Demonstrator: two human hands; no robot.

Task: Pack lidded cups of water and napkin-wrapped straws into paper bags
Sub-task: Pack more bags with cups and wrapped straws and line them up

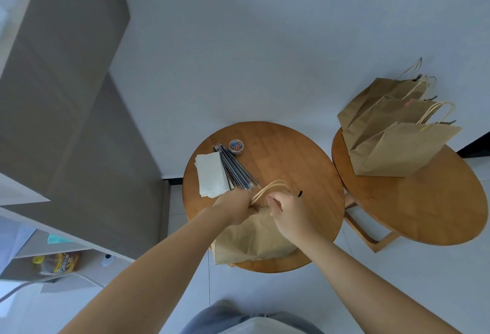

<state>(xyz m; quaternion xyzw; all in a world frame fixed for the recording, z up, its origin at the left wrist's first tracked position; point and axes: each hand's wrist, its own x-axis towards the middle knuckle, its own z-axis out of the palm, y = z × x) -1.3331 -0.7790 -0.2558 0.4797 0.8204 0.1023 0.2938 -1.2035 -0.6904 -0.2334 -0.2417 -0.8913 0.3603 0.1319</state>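
Note:
A brown paper bag (249, 238) stands on the near edge of a round wooden table (291, 156). My left hand (234, 207) and my right hand (287, 214) both pinch its top edge, just under the twisted paper handles (270, 188). Something black (300, 193) pokes out past my right fingers; what it is I cannot tell. Behind my left hand lie a stack of white napkins (212, 174) and a bundle of dark wrapped straws (234, 169). What the bag contains is hidden. No cup shows.
A small clear tub of coloured paper clips (236, 146) sits at the table's back. On a second round table (424, 214) to the right stand three closed paper bags (392, 132), clipped at the top. A white wall is behind, and shelving (53, 259) stands at the left.

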